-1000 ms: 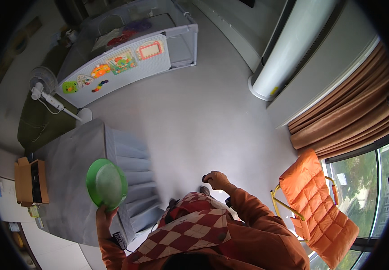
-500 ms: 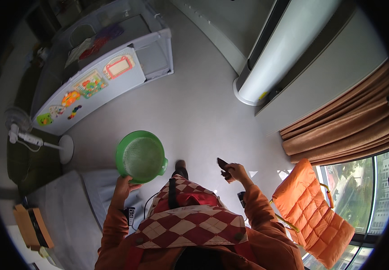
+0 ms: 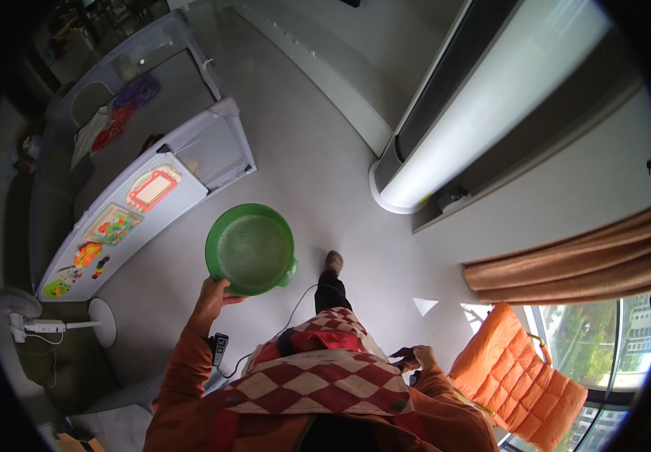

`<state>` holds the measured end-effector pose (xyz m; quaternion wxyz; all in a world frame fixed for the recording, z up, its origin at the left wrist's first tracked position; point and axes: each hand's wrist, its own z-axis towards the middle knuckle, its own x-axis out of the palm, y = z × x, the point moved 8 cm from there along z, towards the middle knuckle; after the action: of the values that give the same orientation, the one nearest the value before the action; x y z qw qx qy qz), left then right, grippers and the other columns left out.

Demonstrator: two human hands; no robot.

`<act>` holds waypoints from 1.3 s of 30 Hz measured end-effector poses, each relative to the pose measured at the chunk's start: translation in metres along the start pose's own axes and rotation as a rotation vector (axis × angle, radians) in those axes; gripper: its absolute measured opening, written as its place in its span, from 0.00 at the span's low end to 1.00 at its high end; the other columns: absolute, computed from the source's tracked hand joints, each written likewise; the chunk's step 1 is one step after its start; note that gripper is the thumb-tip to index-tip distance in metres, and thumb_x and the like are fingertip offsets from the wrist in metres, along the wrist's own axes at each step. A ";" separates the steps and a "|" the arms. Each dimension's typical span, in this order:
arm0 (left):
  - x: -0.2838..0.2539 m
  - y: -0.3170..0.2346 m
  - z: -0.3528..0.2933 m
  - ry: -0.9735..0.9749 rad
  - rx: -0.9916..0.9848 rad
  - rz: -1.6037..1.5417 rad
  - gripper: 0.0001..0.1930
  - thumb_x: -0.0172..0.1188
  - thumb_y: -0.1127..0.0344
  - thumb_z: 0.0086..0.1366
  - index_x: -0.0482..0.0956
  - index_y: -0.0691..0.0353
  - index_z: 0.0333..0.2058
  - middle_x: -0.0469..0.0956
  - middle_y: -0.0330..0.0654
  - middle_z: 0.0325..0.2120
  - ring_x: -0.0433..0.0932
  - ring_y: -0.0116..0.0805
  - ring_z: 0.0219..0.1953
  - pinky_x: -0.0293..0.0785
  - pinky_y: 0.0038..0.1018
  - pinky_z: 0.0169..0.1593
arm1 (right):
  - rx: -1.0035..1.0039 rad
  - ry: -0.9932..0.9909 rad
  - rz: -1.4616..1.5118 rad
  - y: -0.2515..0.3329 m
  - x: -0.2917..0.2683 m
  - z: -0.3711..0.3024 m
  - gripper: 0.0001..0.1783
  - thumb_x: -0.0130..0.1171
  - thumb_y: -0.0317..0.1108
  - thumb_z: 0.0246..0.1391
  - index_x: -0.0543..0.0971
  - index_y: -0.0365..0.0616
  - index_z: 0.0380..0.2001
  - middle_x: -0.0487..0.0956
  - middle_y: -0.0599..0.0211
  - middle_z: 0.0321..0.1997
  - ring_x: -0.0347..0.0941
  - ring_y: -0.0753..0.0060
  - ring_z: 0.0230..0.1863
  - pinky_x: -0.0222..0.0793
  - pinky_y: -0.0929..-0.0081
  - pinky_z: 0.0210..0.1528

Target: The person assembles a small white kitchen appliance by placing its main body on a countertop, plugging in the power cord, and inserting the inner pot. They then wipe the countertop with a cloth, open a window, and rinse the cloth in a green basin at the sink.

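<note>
The left hand [image 3: 216, 297] grips a green basin [image 3: 269, 285] by its near rim above the grey floor [image 3: 318, 181], left of a shoe [image 3: 333, 262], while the right hand [image 3: 422, 356], beside the checked apron [image 3: 318, 380], clasps a dark object [image 3: 403, 353] too small to identify.

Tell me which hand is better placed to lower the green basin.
Probably the left hand: it holds the green basin by its near edge. The right hand is away from it, right of the checked apron, holding a dark object.
</note>
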<state>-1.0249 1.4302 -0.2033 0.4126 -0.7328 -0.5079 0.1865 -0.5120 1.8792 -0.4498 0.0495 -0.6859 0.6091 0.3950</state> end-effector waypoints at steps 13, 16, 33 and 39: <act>0.056 -0.139 0.229 -0.126 -0.083 -0.136 0.23 0.52 0.60 0.61 0.66 0.73 0.49 0.77 0.54 0.36 0.81 0.46 0.31 0.83 0.37 0.32 | -0.151 0.152 0.225 0.470 -0.176 0.343 0.11 0.50 0.34 0.54 0.79 0.41 0.31 0.76 0.59 0.16 0.72 0.69 0.12 0.67 0.69 0.13; 0.067 -0.168 0.291 -0.141 -0.097 -0.120 0.23 0.52 0.60 0.61 0.66 0.72 0.48 0.76 0.54 0.36 0.81 0.46 0.30 0.83 0.37 0.32 | -0.337 0.061 0.090 0.597 -0.206 0.376 0.15 0.50 0.29 0.48 0.80 0.42 0.39 0.81 0.57 0.30 0.78 0.65 0.30 0.74 0.72 0.37; 0.105 -0.363 0.662 0.019 -0.215 0.127 0.21 0.49 0.67 0.61 0.64 0.69 0.51 0.74 0.52 0.40 0.79 0.46 0.35 0.83 0.36 0.32 | -0.225 -0.265 0.938 0.792 -0.337 0.624 0.16 0.47 0.21 0.51 0.77 0.39 0.43 0.77 0.63 0.35 0.76 0.70 0.34 0.78 0.75 0.34; 0.145 -0.416 0.779 0.025 -0.118 0.143 0.19 0.48 0.70 0.60 0.65 0.71 0.50 0.75 0.51 0.40 0.80 0.45 0.35 0.83 0.34 0.30 | -0.361 -0.779 0.522 0.761 -0.426 0.754 0.20 0.57 0.30 0.50 0.74 0.41 0.49 0.76 0.59 0.48 0.72 0.66 0.48 0.65 0.72 0.51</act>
<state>-1.7504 1.9437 -0.3115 0.3609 -0.7924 -0.4592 0.1759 -1.5175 2.4403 -0.3934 0.0534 -0.3100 0.6186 0.7200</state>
